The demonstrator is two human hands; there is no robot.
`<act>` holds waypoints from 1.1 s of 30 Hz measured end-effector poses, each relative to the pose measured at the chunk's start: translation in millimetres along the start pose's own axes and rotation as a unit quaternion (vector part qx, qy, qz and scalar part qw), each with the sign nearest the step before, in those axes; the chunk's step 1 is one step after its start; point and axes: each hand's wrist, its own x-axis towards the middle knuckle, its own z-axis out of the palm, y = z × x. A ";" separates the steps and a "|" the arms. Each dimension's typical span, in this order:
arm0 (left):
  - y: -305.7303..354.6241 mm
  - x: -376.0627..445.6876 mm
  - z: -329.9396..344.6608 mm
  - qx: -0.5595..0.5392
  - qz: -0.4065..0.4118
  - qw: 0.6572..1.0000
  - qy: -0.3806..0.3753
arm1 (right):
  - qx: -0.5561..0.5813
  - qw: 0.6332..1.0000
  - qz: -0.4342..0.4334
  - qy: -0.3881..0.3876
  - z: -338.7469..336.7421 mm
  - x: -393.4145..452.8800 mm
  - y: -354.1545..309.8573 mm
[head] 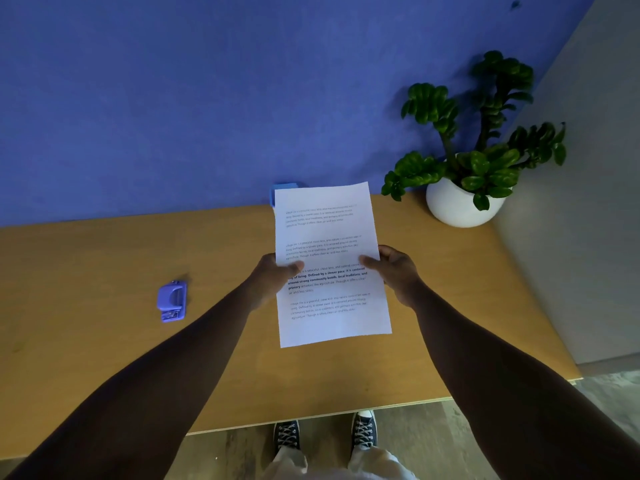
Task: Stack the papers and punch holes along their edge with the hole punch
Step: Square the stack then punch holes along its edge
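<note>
Both forearms reach over the wooden table (433, 299); left hand (273, 275) and right hand (398, 270) pinch the printed papers (332, 265) at opposite edges, thumbs on top. Hole punch (172, 301) lies well left.

We reach both bare arms forward, elbows nearly straight. Our left hand (273, 277) and right hand (398, 271) face each other — each pinching a long edge of the papers (332, 265), thumbs on top, fingers curled underneath.
</note>
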 end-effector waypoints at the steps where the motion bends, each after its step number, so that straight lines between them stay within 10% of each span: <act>1: -1.1 0.9 0.6 -0.001 -0.003 1.000 -0.007 | -0.007 1.000 0.001 -0.001 0.7 0.5 0.6; 7: -12.8 4.2 0.2 -0.038 -0.011 0.999 0.009 | -0.041 0.999 0.006 0.019 2.4 5.0 8.9; 12: -33.8 13.8 -16.7 -0.147 -0.057 0.973 0.166 | -0.064 0.997 0.023 0.040 3.7 13.2 20.9; 24: -100.0 14.9 -128.0 0.120 -0.138 0.867 0.463 | -0.079 0.993 0.059 0.062 22.5 19.7 43.5; 33: -137.8 12.9 -183.7 0.125 -0.201 0.828 0.508 | -0.079 0.991 0.075 0.075 39.3 20.5 54.2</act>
